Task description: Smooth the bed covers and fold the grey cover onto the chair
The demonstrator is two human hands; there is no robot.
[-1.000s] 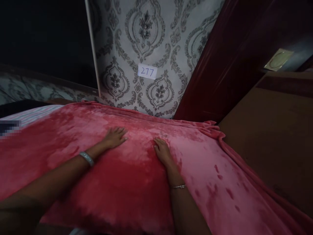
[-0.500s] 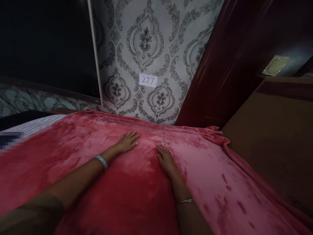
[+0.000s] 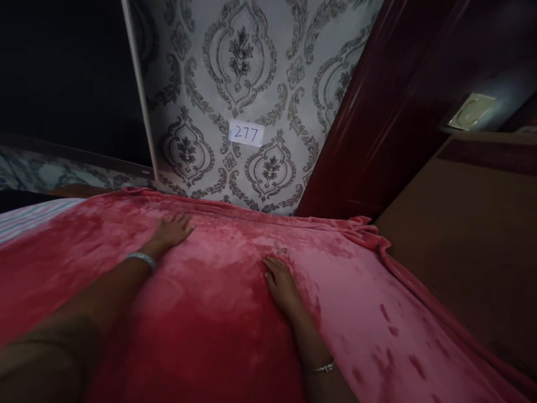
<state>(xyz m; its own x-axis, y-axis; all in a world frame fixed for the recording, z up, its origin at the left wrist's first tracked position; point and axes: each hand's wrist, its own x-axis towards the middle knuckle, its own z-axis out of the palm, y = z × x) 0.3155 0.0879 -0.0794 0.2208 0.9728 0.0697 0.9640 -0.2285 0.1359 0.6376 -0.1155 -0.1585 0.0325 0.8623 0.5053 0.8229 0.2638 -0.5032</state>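
A plush blanket (image 3: 201, 296) in red and pink is spread out below me, mostly flat, with folds bunched along its far edge. My left hand (image 3: 172, 230) lies palm down on it at the left, near the far edge, fingers apart. On the blanket's middle rests my right hand (image 3: 280, 280), palm down with the fingers stretched forward and slightly bent. Neither hand grips any cloth that I can see. A wide bracelet is on the left wrist and a thin one on the right.
Beyond the blanket stands a patterned wall (image 3: 239, 67) bearing a paper label (image 3: 246, 133) marked 277. A dark screen-like panel (image 3: 67, 84) is at the left, a dark red door frame (image 3: 344, 129) at the right. Striped cloth (image 3: 37, 215) shows at the left; a brown board (image 3: 470, 235) stands right.
My left hand has slid left across the blanket, away from the right hand. My right hand stays nearly in place. The view has shifted slightly.
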